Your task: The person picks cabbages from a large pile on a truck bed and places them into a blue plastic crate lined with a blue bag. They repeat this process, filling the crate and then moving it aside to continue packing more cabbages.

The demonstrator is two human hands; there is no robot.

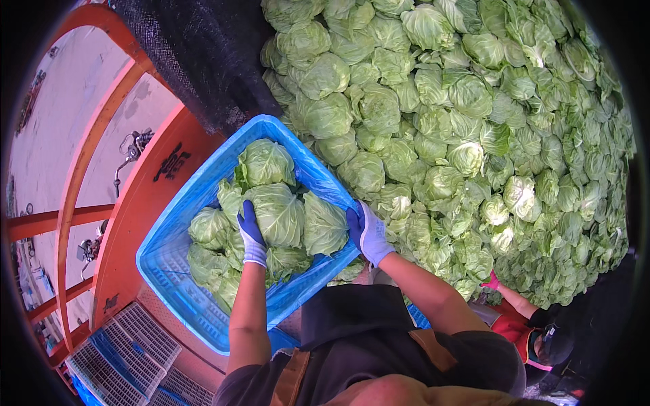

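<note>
A blue plastic crate (177, 215) with slotted walls stands tilted in front of me, holding several green cabbages (276, 211). My left hand (253, 233), in a white and blue glove, reaches inside it. Its blue fingers are stretched out along the left side of a large cabbage near the middle. My right hand (369, 233), gloved alike, is at the crate's right rim. Its fingers are bent against that edge, and part of the grip is hidden. Just beyond the right hand rises a large heap of cabbages (467, 95).
Dark netting (186, 57) hangs at the back left. An orange metal side wall (139, 196) with curved rails runs along the left. Grey slotted crates (128, 352) lie at the lower left. At the lower right, a co-worker's pink-gloved hand (491, 281) touches the heap.
</note>
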